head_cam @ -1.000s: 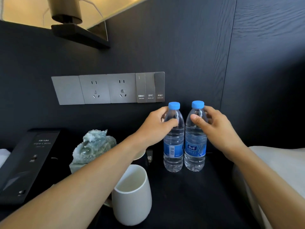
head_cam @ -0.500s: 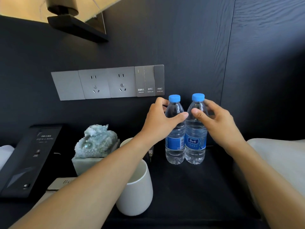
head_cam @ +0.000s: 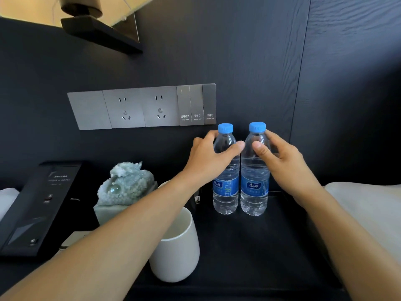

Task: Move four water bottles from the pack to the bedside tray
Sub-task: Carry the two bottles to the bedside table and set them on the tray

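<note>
Two clear water bottles with blue caps and blue labels stand upright, side by side and touching, at the back of the black bedside tray [head_cam: 249, 246]. My left hand [head_cam: 208, 159] wraps the shoulder of the left bottle [head_cam: 225, 192], thumb across its front and fingers behind. My right hand [head_cam: 284, 164] holds the right bottle [head_cam: 253, 192] at the same height, thumb in front and fingers behind. The two thumbs almost meet between the bottles. No pack of bottles is in view.
A white cup [head_cam: 175, 257] stands on the tray under my left forearm. A pale green carved stone [head_cam: 125, 183] and a black slanted console [head_cam: 39, 203] sit to the left. A socket and switch panel [head_cam: 141, 107] is on the dark wall behind. White bedding [head_cam: 368, 209] lies at the right.
The left bottle has turned, so a different side of its label faces me. Both hands have stayed on the bottles, which still stand on the tray.
</note>
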{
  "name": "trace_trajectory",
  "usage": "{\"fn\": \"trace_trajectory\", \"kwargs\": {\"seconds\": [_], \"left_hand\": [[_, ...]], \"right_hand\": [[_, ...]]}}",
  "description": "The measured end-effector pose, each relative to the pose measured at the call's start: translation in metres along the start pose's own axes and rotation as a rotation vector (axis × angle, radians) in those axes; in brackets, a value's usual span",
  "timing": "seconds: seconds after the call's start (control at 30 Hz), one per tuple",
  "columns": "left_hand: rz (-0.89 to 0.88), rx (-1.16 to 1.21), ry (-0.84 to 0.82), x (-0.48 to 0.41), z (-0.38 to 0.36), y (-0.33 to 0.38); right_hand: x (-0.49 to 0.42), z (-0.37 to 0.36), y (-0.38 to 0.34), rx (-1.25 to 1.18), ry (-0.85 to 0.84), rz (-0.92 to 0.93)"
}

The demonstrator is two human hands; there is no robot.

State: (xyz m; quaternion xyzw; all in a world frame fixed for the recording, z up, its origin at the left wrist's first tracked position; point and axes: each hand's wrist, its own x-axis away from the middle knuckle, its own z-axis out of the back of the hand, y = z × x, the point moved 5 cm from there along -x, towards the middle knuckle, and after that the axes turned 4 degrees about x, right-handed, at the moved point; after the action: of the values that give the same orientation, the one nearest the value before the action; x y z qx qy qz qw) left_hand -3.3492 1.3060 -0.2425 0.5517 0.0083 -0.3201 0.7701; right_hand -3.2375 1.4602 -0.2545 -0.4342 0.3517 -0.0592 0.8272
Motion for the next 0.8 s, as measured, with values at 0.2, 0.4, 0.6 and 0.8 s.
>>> {"fn": "trace_trajectory", "kwargs": {"seconds": [0.2, 0.4, 0.6, 0.8], "left_hand": [[0.010, 0.268, -0.073, 0.001, 0.005, -0.007], [-0.005, 0.075, 0.115, 0.001, 0.002, -0.001], [-0.020, 0.247, -0.089, 0.001, 0.003, 0.002], [-0.049, 0.146, 0.020, 0.001, 0.006, -0.002]], "right_hand": [[-0.001, 0.001, 0.002, 0.009, -0.001, -0.002], [0.000, 0.001, 0.002, 0.010, -0.005, -0.002], [0.000, 0.002, 0.002, 0.018, -0.005, -0.004], [-0.001, 0.000, 0.003, 0.035, -0.027, 0.005]]}}
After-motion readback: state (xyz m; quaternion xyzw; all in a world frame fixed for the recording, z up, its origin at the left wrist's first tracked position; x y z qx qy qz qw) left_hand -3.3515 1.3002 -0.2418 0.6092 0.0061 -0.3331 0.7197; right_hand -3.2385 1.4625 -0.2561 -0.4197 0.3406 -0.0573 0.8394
